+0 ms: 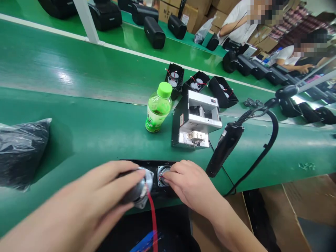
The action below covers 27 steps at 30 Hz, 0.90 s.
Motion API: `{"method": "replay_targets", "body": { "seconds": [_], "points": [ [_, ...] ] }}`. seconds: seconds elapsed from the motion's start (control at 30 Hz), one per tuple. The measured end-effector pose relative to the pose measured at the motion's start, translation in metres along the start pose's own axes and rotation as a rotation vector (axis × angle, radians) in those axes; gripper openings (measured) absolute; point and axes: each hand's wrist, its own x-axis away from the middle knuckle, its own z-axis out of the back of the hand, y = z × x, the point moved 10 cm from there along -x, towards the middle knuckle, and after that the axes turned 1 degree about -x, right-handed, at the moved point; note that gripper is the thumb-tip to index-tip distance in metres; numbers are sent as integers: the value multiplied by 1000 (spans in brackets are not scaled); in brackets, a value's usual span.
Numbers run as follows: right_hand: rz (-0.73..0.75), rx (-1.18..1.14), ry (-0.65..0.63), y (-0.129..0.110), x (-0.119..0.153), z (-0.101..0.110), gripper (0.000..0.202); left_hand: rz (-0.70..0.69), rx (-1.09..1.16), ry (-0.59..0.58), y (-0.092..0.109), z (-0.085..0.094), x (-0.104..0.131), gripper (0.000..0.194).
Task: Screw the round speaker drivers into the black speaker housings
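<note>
A long black housing (154,163) lies at the front edge of the green bench. My left hand (105,192) grips a round metal speaker (143,187), tilted over the housing's left part, with a red wire (152,213) hanging from it. A second speaker (160,175) with a square frame sits in the housing to its right. The fingers of my right hand (187,178) are bent and pressed on this second speaker, thumb and fingertips at its rim.
Behind the hands stand a green-capped bottle (159,108) and a metal machine (196,119). An electric screwdriver (225,147) hangs at right. A plastic-wrapped bag (21,150) lies left. Open black housings (223,92) line the back; two people are beyond the conveyor (126,70).
</note>
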Motion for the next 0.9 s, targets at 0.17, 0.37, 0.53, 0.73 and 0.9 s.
{"method": "replay_targets", "body": {
  "seconds": [0.17,0.37,0.53,0.73,0.9],
  "points": [
    [-1,35,19,-2,3,-2,28,-225,-166,-5,60,-39,-44,39],
    [5,22,3,-2,3,-2,21,-290,-251,-71,45,-51,-47,36],
    [37,7,-65,-6,6,1,17,-295,-274,-124,46,-58,-49,40],
    [48,-22,-121,-7,8,5,17,-337,-312,-137,40,-62,-43,45],
    [43,-39,-118,-3,4,3,16,-358,-198,-120,36,-61,-46,47]
  ]
}}
